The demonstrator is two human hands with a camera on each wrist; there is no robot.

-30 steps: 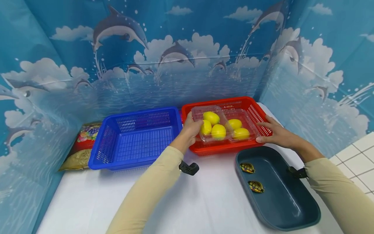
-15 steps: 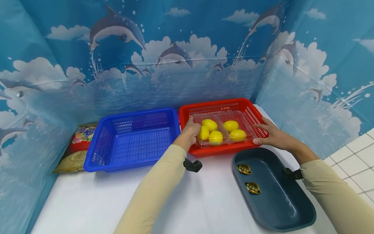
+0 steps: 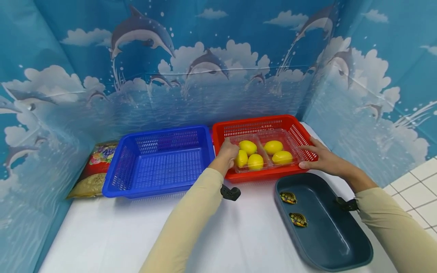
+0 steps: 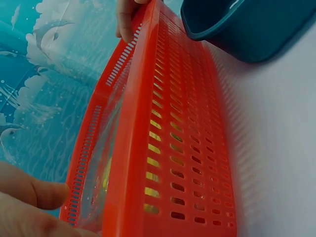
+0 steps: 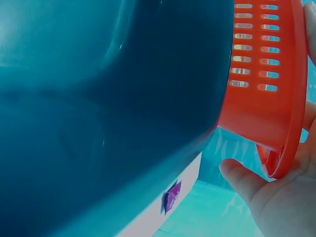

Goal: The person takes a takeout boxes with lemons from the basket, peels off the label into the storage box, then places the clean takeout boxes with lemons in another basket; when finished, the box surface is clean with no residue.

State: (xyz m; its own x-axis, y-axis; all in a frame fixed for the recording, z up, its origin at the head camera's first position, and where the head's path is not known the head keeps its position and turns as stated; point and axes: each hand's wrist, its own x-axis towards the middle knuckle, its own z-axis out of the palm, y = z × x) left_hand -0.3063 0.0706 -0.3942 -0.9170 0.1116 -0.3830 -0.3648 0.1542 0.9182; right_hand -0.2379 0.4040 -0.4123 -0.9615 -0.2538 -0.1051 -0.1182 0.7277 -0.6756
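Two clear plastic boxes lie side by side in the red basket. The left box contains three lemons; two more lemons are in the right box. My left hand has its fingers curled at the left box's outer edge and appears to hold it; the contact is partly hidden. In the left wrist view, that hand's thumb and fingers are beside the basket's inside. My right hand rests at the basket's right front corner, fingers spread over the rim and thumb apart.
A blue basket stands to the left, with a red and gold bag behind its left side. The dark teal tub at front right holds two black-and-yellow pieces. A dolphin-print curtain encloses the table's back.
The left box has been lowered from a raised, tilted position to lie level beside the right box, my left hand going down with it. My right hand has stayed at the basket's corner.
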